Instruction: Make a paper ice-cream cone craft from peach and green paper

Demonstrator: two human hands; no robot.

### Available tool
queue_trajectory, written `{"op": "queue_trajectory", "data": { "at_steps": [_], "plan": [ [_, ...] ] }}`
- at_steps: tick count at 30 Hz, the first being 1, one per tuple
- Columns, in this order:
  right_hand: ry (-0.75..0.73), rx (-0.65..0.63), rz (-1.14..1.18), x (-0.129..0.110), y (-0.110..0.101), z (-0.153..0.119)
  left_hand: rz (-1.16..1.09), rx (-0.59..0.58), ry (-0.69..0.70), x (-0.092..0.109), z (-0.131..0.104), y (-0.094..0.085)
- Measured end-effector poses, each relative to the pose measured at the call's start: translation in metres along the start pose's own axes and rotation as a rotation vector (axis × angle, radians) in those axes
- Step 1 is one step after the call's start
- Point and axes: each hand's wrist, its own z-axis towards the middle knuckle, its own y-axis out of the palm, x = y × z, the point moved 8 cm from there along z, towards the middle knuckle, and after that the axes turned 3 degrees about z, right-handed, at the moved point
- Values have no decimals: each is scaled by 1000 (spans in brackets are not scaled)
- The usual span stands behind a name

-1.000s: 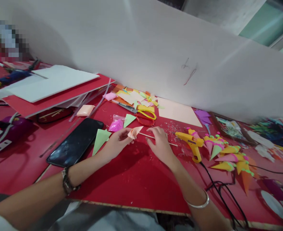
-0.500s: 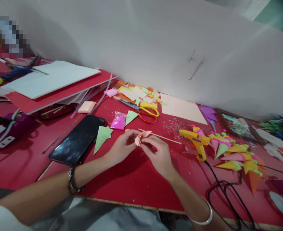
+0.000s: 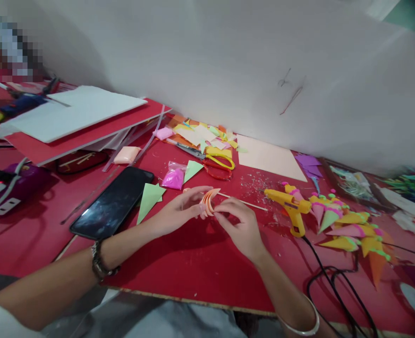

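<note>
Pinching curled peach paper with left hand and right hand, inward from front edge of bench.

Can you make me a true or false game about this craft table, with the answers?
1. The left hand holds a curved, layered peach-orange piece. True.
2. The yellow plastic glue gun lies left of the flat black phone. False: the glue gun is to the phone's right.
3. A pale green paper triangle lies near the phone. True.
4. The right hand grips metal scissors with yellow and red handles. False: the scissors lie on the red table.
</note>
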Motion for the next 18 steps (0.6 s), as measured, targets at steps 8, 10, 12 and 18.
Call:
{"op": "queue_trajectory", "data": {
  "at_steps": [8,10,12,18],
  "plan": [
    [9,-8,35,2,-3,0,48,38,-18,-2,2,-5],
    [18,-4,46,4,-4,0,59,39,-21,-1,1,-6],
    [31,1,67,6,-5,0,72,29,-13,1,1,-6],
    [68,30,138,11,-9,0,47,23,-16,2,0,-8]
  ]
}}
